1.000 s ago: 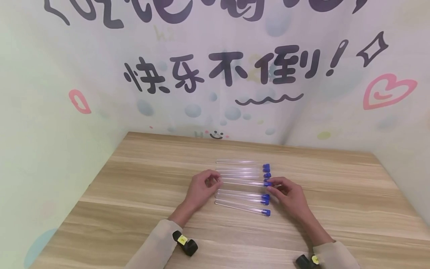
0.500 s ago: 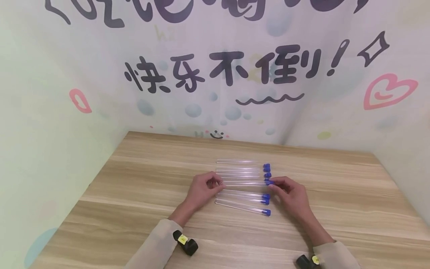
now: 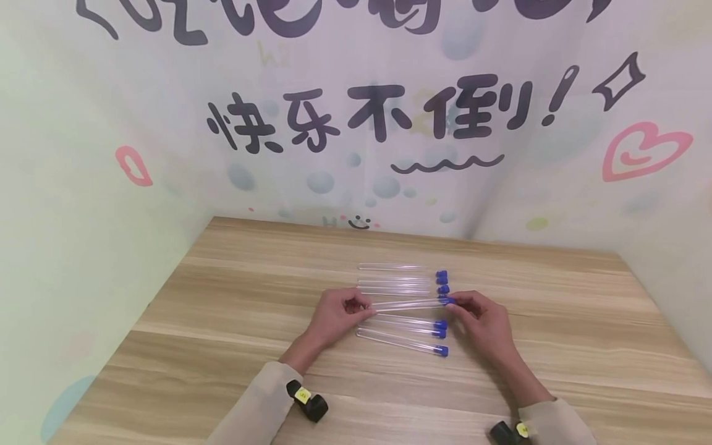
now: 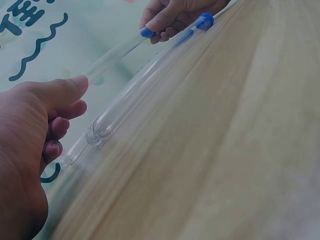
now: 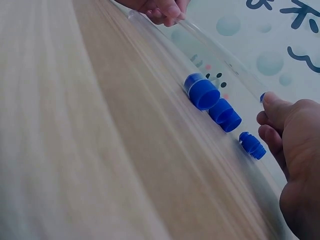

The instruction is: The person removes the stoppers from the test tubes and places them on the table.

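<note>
A clear test tube (image 3: 408,305) spans the two hands, with a blue cap (image 3: 449,301) on its right end. The left hand (image 3: 336,316) pinches the rounded end between thumb and fingers. At the other end, the right hand (image 3: 483,318) grips the cap, which its thumb partly covers in the right wrist view. Both wrist views show the tube raised off the table. Nearer the person lie several capped test tubes (image 3: 399,342), side by side. Beyond the held tube are several uncapped tubes (image 3: 394,286), with loose blue caps (image 3: 442,275) by their right ends.
The wood-grain table (image 3: 233,296) runs back to a white printed cloth (image 3: 311,185) with dark lettering. Pale walls close in the left and right sides. A small black camera (image 3: 308,402) is strapped on the left sleeve, another (image 3: 507,432) on the right.
The left hand has shifted slightly right and toward the person, bringing the tube's rounded end along. The capped end has risen a little in view, so the tube now slants the other way.
</note>
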{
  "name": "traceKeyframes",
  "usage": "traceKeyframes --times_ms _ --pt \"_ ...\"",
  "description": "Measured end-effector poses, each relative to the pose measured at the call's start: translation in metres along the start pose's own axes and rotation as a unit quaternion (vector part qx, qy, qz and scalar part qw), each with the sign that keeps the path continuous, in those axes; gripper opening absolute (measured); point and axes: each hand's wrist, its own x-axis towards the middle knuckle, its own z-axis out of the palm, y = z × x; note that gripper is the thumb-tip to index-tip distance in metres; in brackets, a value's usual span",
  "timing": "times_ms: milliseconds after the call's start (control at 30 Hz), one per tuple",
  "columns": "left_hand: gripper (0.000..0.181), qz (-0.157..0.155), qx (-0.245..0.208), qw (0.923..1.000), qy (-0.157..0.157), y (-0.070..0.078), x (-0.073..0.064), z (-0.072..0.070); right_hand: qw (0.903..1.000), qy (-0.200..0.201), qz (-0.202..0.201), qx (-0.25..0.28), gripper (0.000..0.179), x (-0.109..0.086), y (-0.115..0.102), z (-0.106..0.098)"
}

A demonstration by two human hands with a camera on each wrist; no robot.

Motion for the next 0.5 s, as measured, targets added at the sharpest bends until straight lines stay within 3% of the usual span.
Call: traceKeyframes --times_ms 500 --pt "0.009 -0.003 0.000 1.0000 0.000 0.0051 0.0004 -0.0010 1.0000 0.006 -0.003 -0.005 0.018 0.0007 0.0020 0.0010"
